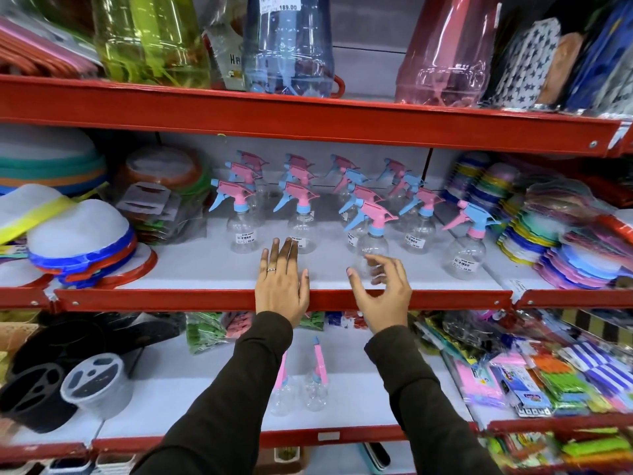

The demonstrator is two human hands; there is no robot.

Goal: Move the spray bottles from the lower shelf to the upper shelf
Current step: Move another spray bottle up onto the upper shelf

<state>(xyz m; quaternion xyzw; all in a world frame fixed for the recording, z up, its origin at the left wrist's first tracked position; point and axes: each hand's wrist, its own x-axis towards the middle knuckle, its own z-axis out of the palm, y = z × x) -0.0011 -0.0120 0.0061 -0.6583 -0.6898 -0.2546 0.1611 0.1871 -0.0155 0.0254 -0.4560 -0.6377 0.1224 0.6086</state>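
The upper shelf (pixel 205 269) carries most spray bottles (pixel 303 217). Two upright bottles (pixel 317 382) remain on the lower shelf (pixel 359 389), below and nearer than both hands. The left hand (pixel 282 293) lies flat, released; the right hand (pixel 383 296) is loosely curled, empty.

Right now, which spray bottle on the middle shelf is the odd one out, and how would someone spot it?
Find the middle red-edged shelf with rows of clear spray bottles. Go to the far right of that group, beside the stacked coloured plastic lids. The odd bottle stands alone at the front, and its sprayer is blue with a pink trigger, the reverse of the pink-topped front bottles beside it.
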